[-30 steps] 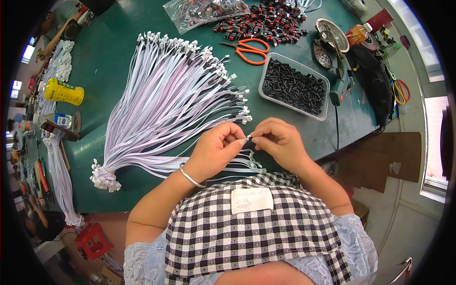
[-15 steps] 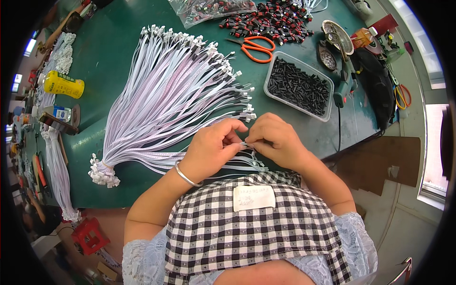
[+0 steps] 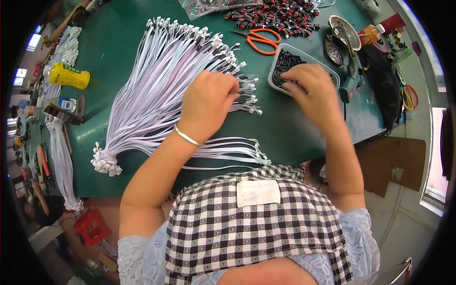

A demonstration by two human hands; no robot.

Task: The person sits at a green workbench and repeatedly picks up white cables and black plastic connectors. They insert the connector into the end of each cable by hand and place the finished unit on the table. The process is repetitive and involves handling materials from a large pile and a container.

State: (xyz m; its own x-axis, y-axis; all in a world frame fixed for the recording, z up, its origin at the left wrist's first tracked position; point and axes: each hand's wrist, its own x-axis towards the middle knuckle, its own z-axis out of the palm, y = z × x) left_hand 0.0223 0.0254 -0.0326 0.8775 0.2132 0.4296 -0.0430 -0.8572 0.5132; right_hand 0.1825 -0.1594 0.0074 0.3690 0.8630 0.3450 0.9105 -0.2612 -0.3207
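A fanned bundle of flat white and pale-pink cables (image 3: 156,90) lies on the green table, with small white connectors along its spread ends. Some ends carry black sleeves. Over the bundle's right side is my left hand (image 3: 206,102), its fingers curled together by the connector ends; whatever they grip is hidden. My right hand (image 3: 311,90), slightly blurred, reaches over the near side of a clear plastic box (image 3: 272,78). Its thumb and fingers are apart above the short black tube pieces (image 3: 286,61) inside. Several loose cable ends (image 3: 247,151) lie close to my apron.
Orange-handled scissors (image 3: 262,41) lie left of the box, below a pile of black-and-red parts (image 3: 275,16). A metal dish (image 3: 344,31) and a green corded tool (image 3: 351,80) are at right. A yellow bottle (image 3: 69,76) and another cable bundle (image 3: 61,161) are at left.
My hands were together at a cable end near my apron. The left has moved up onto the bundle, and the right has gone up and right to the box of black tube pieces.
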